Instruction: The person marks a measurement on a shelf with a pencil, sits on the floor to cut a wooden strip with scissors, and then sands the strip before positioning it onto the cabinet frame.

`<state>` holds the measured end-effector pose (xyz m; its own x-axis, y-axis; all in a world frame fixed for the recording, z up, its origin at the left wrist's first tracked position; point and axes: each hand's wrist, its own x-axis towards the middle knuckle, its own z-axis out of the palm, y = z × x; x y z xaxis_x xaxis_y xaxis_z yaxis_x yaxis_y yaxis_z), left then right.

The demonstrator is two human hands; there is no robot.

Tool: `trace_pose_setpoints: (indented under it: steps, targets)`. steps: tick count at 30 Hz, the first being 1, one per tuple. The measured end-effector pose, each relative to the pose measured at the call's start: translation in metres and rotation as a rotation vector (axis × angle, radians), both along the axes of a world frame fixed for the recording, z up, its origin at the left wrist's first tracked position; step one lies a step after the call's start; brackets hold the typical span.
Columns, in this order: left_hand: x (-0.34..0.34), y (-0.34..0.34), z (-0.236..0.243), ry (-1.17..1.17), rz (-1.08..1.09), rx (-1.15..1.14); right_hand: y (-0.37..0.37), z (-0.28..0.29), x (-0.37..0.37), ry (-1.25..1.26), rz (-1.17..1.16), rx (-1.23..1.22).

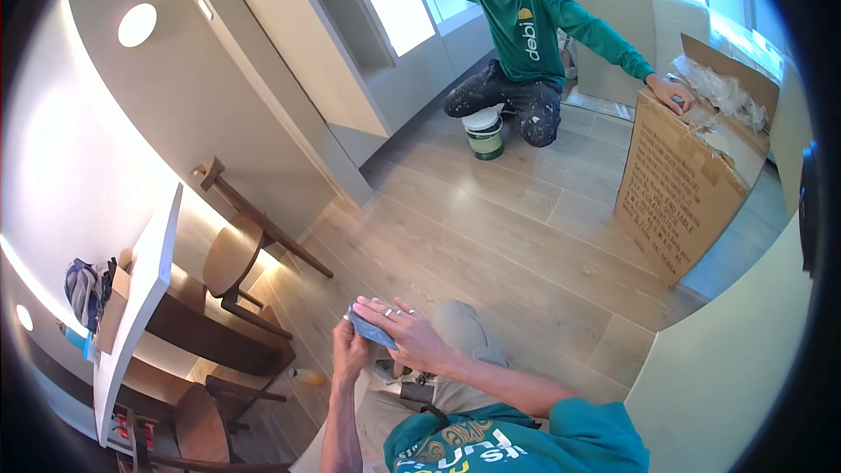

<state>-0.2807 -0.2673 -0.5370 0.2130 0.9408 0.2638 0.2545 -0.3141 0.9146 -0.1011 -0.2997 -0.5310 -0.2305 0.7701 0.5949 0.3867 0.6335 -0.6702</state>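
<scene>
A small flat blue-grey rectangular piece (371,330) is held between my two hands above my lap; its exact kind cannot be made out. My left hand (349,349) is closed on its left edge. Laid across its top and far side, my right hand (413,338), with rings on it, has its fingers close together. The right palm and the underside of the piece are hidden. Below my hands, on my lap, a dark item (417,392) shows only in part.
Ahead, a person in green (526,26) kneels by a bucket (484,133), one hand on an opened cardboard box (679,184) with plastic wrap. Wooden chairs (235,256) and a white-topped table (144,298) stand at left. A pale panel (745,359) rises at right.
</scene>
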Motion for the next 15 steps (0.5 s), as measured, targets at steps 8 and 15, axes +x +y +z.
trace_pose_setpoints:
  steps: [8, 15]
  targets:
    - [-0.013, -0.015, 0.031, 0.195, 0.155, 0.163, 0.001, -0.008, -0.021, 0.116, 0.09, -0.035]
    - [-0.057, -0.004, 0.099, 0.237, 0.273, 0.197, 0.006, -0.124, -0.038, -0.37, 0.334, -0.947]
